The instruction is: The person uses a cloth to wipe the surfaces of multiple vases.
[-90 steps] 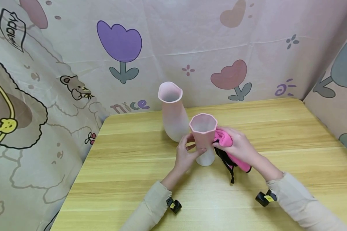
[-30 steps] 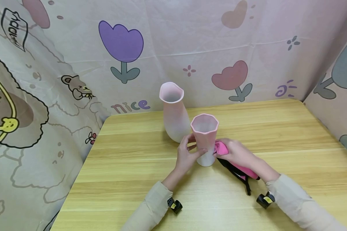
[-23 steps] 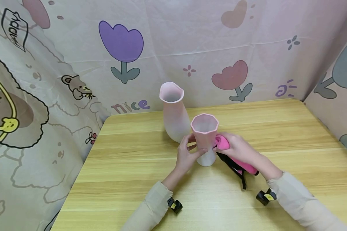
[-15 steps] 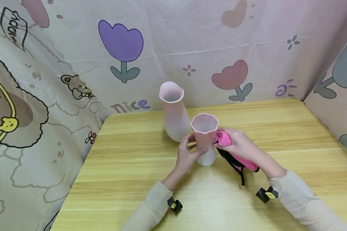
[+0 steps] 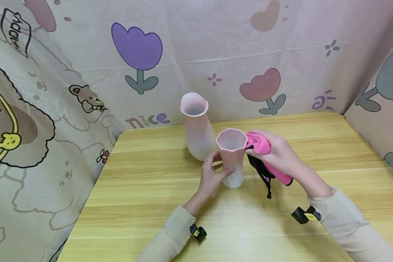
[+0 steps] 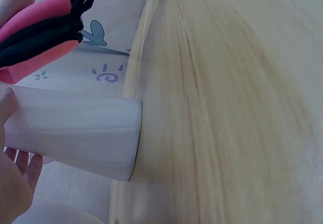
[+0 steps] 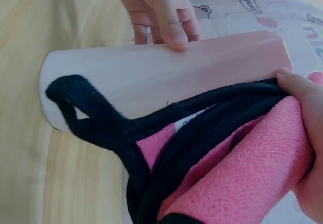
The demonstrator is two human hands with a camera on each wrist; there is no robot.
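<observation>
A pink-to-white faceted vase [image 5: 232,160] stands upright on the wooden table, its octagonal mouth facing up. My left hand [image 5: 213,176] grips its left side at mid-height, thumb across the front. In my right hand [image 5: 280,153] is a bunched pink cloth [image 5: 260,143] with black edging, held against the vase's right side just under the rim. The cloth's black hanging loop [image 7: 75,98] dangles free in the right wrist view. In the left wrist view the vase's white base [image 6: 116,138] rests on the tabletop.
A taller pink-to-white vase [image 5: 199,134] with a wavy rim stands close behind and to the left. The wooden table [image 5: 134,203] reaches back to a patterned cloth backdrop [image 5: 196,43], which also hangs on the left and right.
My right hand has slid the cloth upward along the vase's right side, from low on the body to near the rim. The left hand and both vases keep their places.
</observation>
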